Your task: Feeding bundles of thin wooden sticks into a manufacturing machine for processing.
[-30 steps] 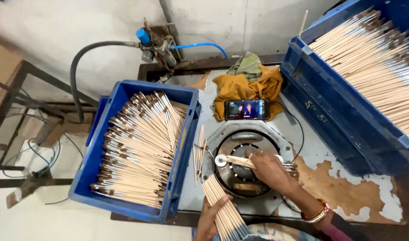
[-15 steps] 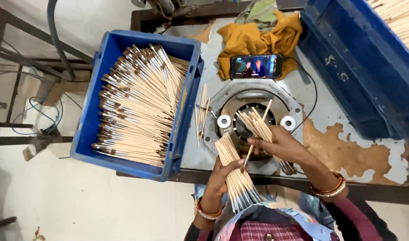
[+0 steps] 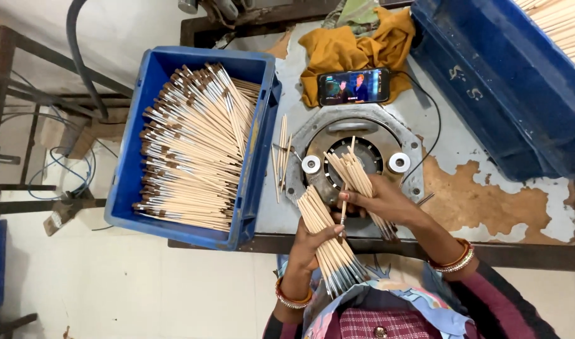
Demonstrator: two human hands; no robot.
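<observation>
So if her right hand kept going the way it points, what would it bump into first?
Probably the bundle of sticks in the left hand; the right hand points leftward at it, though depth is unclear.

A phone point(image 3: 354, 86) rests on a mustard cloth point(image 3: 356, 47); a blue crate point(image 3: 498, 81) occupies the worktop point(image 3: 488, 201) at right.

Head camera, steeply down, near worktable point(image 3: 488, 188)

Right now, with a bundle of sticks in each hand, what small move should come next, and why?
Probably pull the single stick free. It is pinched between both hands, the left hand gripping a thick bundle and the right hand a smaller bundle over the round metal fixture. The move would likely be toward that fixture.
</observation>
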